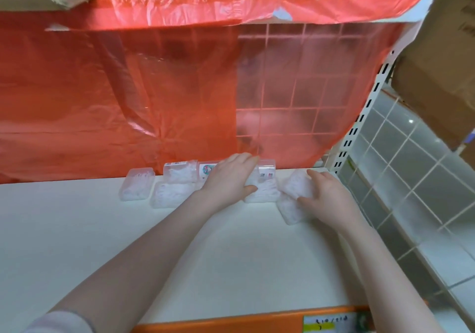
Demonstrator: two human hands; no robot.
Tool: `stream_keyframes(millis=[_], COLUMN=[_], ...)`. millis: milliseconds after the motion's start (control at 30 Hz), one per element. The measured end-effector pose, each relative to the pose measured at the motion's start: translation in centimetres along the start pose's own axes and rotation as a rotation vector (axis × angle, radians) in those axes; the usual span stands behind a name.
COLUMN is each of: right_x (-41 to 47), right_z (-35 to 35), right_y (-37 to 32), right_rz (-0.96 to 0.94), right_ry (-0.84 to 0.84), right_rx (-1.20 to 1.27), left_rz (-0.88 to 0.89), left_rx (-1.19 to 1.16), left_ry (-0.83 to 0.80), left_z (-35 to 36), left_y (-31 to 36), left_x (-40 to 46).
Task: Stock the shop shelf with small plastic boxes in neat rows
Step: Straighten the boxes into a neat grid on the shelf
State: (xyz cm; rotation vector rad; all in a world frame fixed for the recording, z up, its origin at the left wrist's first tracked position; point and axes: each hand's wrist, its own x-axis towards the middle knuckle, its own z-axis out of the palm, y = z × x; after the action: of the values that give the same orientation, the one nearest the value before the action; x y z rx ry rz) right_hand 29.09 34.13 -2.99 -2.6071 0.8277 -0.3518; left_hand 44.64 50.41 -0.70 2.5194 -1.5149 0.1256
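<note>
We have a few small plastic boxes point(164, 186) along the back of the white shelf point(102, 230), loosely lined up. Our left hand point(231, 176) lies flat-fingered on one box; our right hand point(326, 199) grips another box point(293, 186) at the row's end. Most of the shelf awaits stock.

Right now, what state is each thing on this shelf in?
Left hand: fingers lying over a standing box at the shelf's back.
Right hand: gripping a tilted box.
Far-left box: lying flat, untouched.
Red plastic sheet: hanging over the back grid.
Shelf: front part bare.
</note>
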Motion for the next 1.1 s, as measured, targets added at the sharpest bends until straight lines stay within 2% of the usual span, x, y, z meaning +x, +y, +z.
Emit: stream_keyframes(millis=[300, 500, 667, 800, 1100], right_x=[-1.8, -1.6, -1.5, -1.8, -2.0], right_z=[-0.3, 0.0, 0.6, 1.2, 1.0], right_y=[0.8, 0.9, 0.5, 0.2, 0.1], right_rz=[0.022, 0.024, 0.009, -0.003, -0.013], right_ry=[0.063, 0.042, 0.053, 0.048, 0.050], right_rx=[-0.003, 0.000, 0.014, 0.014, 0.004], left_rz=[-0.040, -0.044, -0.082, -0.064, 0.030], left_rx=[0.141, 0.097, 0.032, 0.036, 0.052], left_ry=[-0.047, -0.101, -0.084, -0.051, -0.129], left_z=[0.6, -0.3, -0.8, -0.3, 1.4], left_y=[1.1, 0.5, -0.1, -0.3, -2.3], left_x=[2.3, 1.7, 0.1, -2.0, -4.9])
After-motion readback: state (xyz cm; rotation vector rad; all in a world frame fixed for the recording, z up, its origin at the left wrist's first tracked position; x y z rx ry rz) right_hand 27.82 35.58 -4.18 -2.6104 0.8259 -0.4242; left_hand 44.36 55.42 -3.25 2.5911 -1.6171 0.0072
